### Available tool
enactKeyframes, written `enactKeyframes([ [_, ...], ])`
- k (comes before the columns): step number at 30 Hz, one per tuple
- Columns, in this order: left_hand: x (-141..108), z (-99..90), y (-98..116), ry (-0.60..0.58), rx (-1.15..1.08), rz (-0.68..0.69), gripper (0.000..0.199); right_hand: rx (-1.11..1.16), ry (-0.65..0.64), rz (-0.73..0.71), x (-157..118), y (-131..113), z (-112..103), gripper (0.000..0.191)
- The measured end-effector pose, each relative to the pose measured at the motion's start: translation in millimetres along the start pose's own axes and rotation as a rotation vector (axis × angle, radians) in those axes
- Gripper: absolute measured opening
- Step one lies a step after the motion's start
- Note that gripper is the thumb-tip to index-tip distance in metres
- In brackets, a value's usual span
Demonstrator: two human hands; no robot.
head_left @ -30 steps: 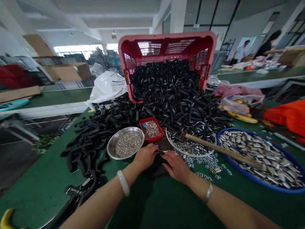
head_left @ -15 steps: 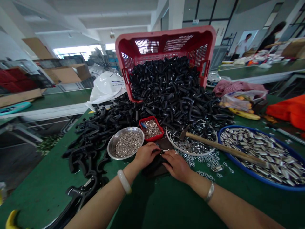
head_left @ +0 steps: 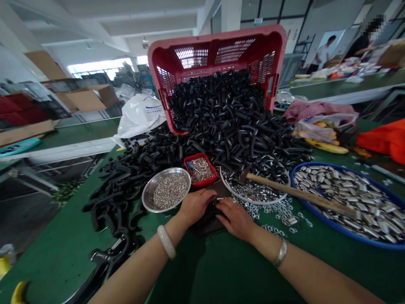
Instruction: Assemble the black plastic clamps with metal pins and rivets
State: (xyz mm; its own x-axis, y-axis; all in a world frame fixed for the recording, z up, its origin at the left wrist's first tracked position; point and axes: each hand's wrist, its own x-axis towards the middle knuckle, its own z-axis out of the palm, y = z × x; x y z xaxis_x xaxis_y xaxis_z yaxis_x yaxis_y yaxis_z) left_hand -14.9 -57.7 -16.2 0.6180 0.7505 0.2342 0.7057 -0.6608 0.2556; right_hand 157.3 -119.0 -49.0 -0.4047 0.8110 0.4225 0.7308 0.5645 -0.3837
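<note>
Metal part (head_left: 219, 199) partly behind fingers (head_left: 225, 204)

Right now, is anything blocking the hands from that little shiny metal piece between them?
No, nothing visible: the left hand and right hand both have fingertips right at the metal piece, above the dark mat. The hammer lies off to the right, out of the way.

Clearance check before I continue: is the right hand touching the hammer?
Apart. The head view shows the white tray's rim and loose metal rings between the right hand and the hammer.
</note>
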Motion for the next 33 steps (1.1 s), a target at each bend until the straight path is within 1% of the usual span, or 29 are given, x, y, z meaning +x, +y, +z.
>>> enactKeyframes([
  [4, -0.6, 1.7, -4.3, 0.035, -0.072, -0.013, 0.035, -0.006, 0.005, -0.008, 0.6, -0.3, -0.2, 0.026],
  [8, -3.0, 6.7, -9.1, 0.080, -0.118, 0.042, 0.050, -0.011, 0.005, -0.006, 1.3, -0.9, -1.6, 0.026],
  [11, -3.8, 10.7, -11.8, 0.098, -0.157, 0.085, 0.055, -0.011, 0.009, -0.005, 1.2, -1.0, -1.5, 0.026],
  [14, -3.8, 12.9, -12.8, 0.105, -0.195, 0.084, 0.056, -0.008, 0.010, -0.004, 1.3, -0.7, -0.7, 0.026],
  [16, -3.7, 12.6, -11.7, 0.106, -0.163, 0.092, 0.055, -0.008, 0.007, -0.004, 1.3, -0.5, -0.3, 0.026],
  [18, -3.8, 10.9, -9.3, 0.092, -0.050, 0.122, 0.052, -0.004, 0.002, -0.007, 1.1, -0.4, -0.3, 0.027],
  [21, -4.5, 7.6, -5.7, 0.034, 0.169, 0.191, 0.046, 0.006, -0.007, -0.004, 0.5, 0.1, -1.8, 0.028],
  [24, -5.9, 7.3, -6.0, 0.010, 0.283, 0.258, 0.046, 0.012, -0.006, -0.011, -0.6, 1.1, -3.3, 0.028],
  [27, -7.5, 10.0, -10.5, 0.033, 0.281, 0.283, 0.046, 0.003, 0.003, -0.024, -1.5, 1.4, -1.3, 0.029],
  [30, -8.6, 10.5, -15.1, 0.050, 0.206, 0.303, 0.046, -0.015, -0.005, -0.027, 0.2, -1.2, 0.6, 0.028],
  [32, -9.5, 7.6, -16.6, 0.031, 0.127, 0.306, 0.046, -0.014, -0.010, -0.044, 3.0, -2.9, -5.6, 0.028],
  [33, -10.2, 5.2, -16.6, 0.022, 0.077, 0.298, 0.045, -0.020, -0.003, -0.054, 4.1, -2.6, -12.9, 0.029],
])
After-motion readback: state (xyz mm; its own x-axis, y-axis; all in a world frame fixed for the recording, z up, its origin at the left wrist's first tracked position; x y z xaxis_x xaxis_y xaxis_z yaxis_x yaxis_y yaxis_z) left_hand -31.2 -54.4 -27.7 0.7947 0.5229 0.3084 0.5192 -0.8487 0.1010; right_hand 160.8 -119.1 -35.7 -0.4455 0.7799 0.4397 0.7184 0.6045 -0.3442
